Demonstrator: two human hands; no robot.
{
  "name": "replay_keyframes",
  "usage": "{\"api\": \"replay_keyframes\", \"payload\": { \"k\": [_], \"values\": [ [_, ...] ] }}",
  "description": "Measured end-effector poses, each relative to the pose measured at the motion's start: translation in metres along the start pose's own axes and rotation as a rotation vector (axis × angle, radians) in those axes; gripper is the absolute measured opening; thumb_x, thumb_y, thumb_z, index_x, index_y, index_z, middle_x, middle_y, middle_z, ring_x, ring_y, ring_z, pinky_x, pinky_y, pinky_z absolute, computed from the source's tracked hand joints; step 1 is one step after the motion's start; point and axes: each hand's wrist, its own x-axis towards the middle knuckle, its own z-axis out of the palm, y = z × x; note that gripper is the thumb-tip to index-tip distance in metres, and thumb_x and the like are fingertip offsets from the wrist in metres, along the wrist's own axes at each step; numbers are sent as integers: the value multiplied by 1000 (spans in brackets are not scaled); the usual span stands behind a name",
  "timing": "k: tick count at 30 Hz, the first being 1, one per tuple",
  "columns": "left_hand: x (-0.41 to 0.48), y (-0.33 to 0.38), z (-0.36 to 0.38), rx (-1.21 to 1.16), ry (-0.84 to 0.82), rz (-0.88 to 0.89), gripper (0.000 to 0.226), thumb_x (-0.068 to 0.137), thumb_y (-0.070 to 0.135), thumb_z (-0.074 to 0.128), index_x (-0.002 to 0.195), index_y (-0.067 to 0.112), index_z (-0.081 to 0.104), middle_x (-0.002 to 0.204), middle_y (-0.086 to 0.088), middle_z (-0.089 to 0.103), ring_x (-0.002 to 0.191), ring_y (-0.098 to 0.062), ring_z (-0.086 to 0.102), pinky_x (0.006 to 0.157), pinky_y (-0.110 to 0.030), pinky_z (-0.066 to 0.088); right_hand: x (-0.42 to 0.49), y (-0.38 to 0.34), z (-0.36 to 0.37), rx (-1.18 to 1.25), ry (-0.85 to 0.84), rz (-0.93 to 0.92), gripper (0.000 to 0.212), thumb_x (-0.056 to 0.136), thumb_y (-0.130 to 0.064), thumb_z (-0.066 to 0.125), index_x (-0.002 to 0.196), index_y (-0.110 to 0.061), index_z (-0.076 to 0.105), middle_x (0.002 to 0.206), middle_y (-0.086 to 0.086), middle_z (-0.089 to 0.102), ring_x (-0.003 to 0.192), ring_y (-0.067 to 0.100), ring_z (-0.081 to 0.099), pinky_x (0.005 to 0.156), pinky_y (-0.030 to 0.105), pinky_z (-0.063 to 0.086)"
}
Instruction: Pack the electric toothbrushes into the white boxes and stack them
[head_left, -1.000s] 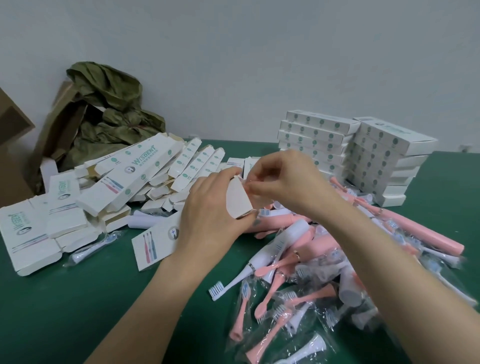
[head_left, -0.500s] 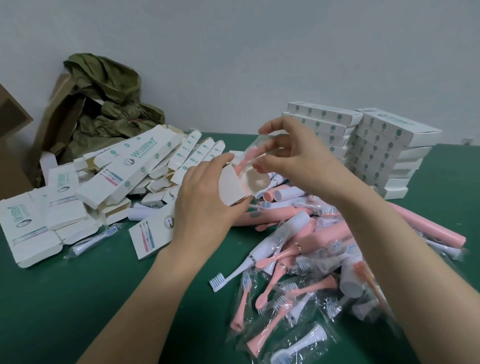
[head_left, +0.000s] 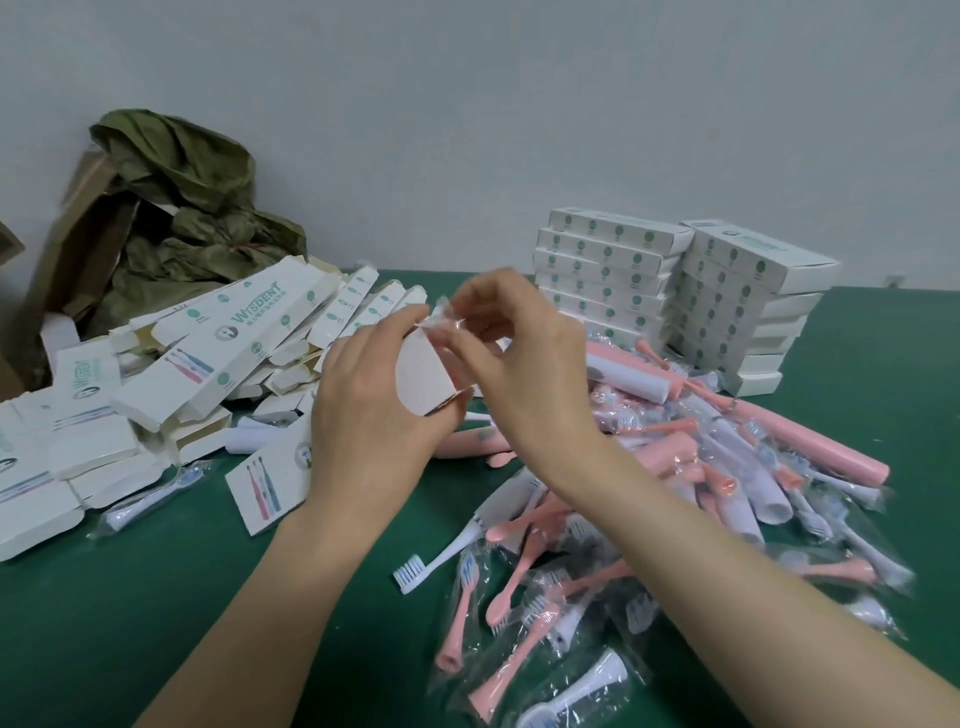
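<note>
Nearest on table (head_left: 156, 623): loose toothbrushes (head_left: 821, 447), wrapped brush heads (head_left: 519, 670). Midway: left hand (head_left: 374, 415) gripping open white box (head_left: 421, 374); right hand (head_left: 519, 374) pinching wrapped head (head_left: 441, 317) at its mouth. Step judged: filling; next, push in, close flap. Behind: packed stack (head_left: 613, 265).

The light is soft, even and rather cool, leaving the wall (head_left: 519, 104) a flat grey-blue and only faint, fuzzy-edged shadows under my forearms on the green bench (head_left: 130, 623). Small glints sit on the clear wrappers (head_left: 566, 670) in the near pile, and the fingertips of my right hand (head_left: 519, 364) are smeared with blur. The wide lens slants the bench's far edge and tips the stacked boxes (head_left: 753, 291) outward, and fine print looks soft all over.
</note>
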Motion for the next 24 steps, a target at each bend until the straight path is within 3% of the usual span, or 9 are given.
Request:
{"api": "replay_keyframes", "payload": {
  "k": [2,5,8,11,13,15,18,21,24],
  "values": [
    [1,-1,0,-21,26,-11,62,64,14,78,122,16,58,114,-2,62,108,-21,49,85,-11,24,-4,4,4,-120,-32,-81,7,86,-13,66,91,-8,67,88,2,67,83,18,57,79,26,42],
    [0,-3,1,-4,11,18,63,60,3,77,121,12,59,112,-3,63,104,-17,47,84,-12,25,-6,11,5,-271,-254,-127,21,90,-4,52,101,-8,70,103,10,58,96,24,43,85,26,30],
    [-2,-5,3,17,-30,22,66,57,0,78,120,10,60,111,-4,64,100,-21,48,81,-13,25,-5,11,0,-290,-491,-70,31,86,4,40,98,-8,67,107,4,46,97,20,28,89,33,28],
    [-2,-6,6,34,-63,58,63,58,2,81,118,7,61,109,-8,65,99,-21,49,83,-15,26,5,7,-11,-257,-598,-40,37,84,9,39,93,-14,67,98,-1,45,96,15,35,90,26,30],
    [-2,-7,6,52,-69,64,61,62,8,83,118,9,60,108,-7,64,99,-27,53,83,-17,27,17,6,-26,-139,-522,35,41,82,11,41,99,-11,72,91,-5,58,85,-1,48,81,14,38],
    [-2,-9,5,58,-68,54,62,65,14,83,121,12,58,109,-4,63,100,-25,50,80,-15,25,32,12,-52,-106,-333,159,40,85,7,42,102,-15,71,98,-6,66,76,-8,53,71,8,41],
    [-4,-11,5,56,-74,48,64,65,16,83,123,15,57,112,-3,61,101,-16,43,79,-14,22,47,37,-96,-180,-186,299,37,87,5,46,90,-24,68,88,-13,65,60,-12,52,53,3,40],
    [-4,-11,6,43,-78,58,64,63,14,84,122,14,58,111,-3,62,100,-13,41,79,-13,22,49,65,-120,-431,-211,339,40,81,8,49,82,-28,65,84,-9,63,61,-3,50,49,7,37],
    [-3,-13,7,38,-77,52,66,62,15,84,122,15,58,111,-2,62,100,-13,41,80,-13,23,42,94,-114,-782,-395,269,40,83,7,52,96,-27,70,92,-2,56,71,12,47,60,19,37]
  ]
}}
